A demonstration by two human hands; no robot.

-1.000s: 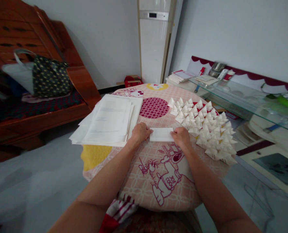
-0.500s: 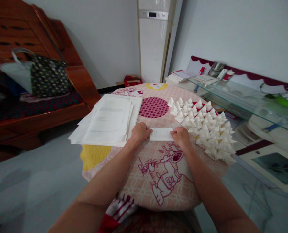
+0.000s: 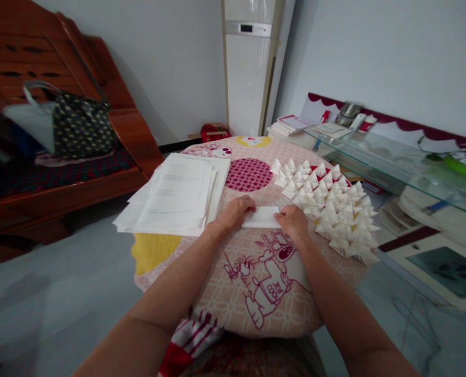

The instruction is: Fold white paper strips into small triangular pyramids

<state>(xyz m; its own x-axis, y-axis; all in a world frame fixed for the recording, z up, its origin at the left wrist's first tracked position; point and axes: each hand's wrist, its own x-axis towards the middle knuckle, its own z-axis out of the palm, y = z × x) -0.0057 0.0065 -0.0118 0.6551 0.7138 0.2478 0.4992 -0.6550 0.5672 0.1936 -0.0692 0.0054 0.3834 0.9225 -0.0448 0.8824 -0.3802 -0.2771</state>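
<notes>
A folded strip of white paper (image 3: 262,218) lies flat on the cloth-covered table (image 3: 233,293) in front of me. My left hand (image 3: 237,212) rests on its left end, fingers curled and pressed down onto the top of the paper. At the other end, my right hand (image 3: 292,220) grips the right edge between thumb and fingers. To the left is a stack of white paper sheets (image 3: 178,188), some with faint printing. Rows of small pointed folded-paper pieces (image 3: 327,204) stand to the right, close to my right hand.
A glass-topped cabinet (image 3: 406,162) with books (image 3: 290,124) and small items stands right of the table. On the left is a wooden bench (image 3: 134,141) holding a dark patterned bag (image 3: 81,125). A tall white appliance (image 3: 248,78) stands behind.
My left hand has slid right and inward over the strip, covering its left end. My right hand has stayed at the right edge. The view has shifted slightly.
</notes>
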